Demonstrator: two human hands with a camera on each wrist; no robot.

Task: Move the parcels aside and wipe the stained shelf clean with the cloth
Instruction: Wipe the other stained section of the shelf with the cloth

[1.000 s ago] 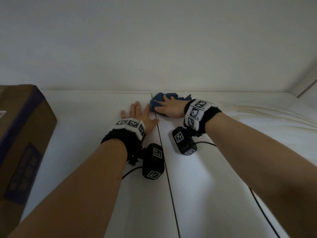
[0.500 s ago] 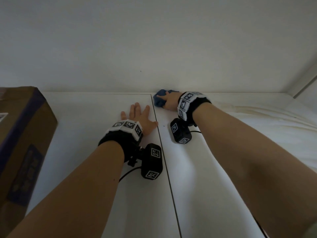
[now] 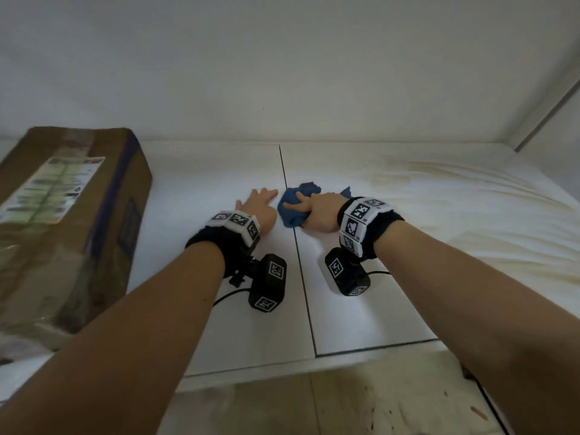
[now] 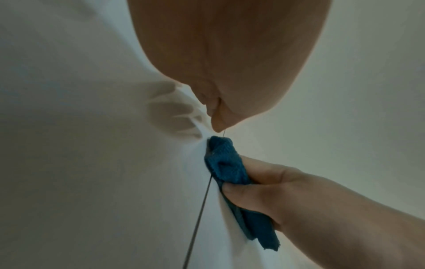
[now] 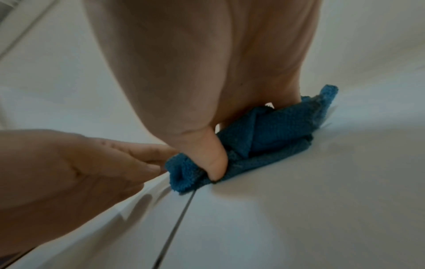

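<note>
Head view: the white shelf is split by a thin dark seam running front to back. The crumpled blue terry cloth lies on the shelf right at that seam, mostly just to its right. The right hand grips the cloth, fingers curled over the bunched fabric and pressing it down. Just left of the seam, the left hand lies flat on the shelf with fingers straight and slightly apart, its fingertips close beside the cloth. Well left of the seam stands a brown cardboard parcel with a white label and purple print. Right of the seam, yellowish stains streak the shelf.

Left wrist view: the left hand presses palm down on the shelf, one fingertip ending at the seam, just short of the cloth. The right hand pinches the cloth between thumb and fingers.

Right wrist view: the right hand clamps the cloth, thumb dug into a fold. The left hand lies beside it, straight fingers together, tips at the cloth's edge; whether they touch it I cannot tell. The cloth straddles the seam.
</note>
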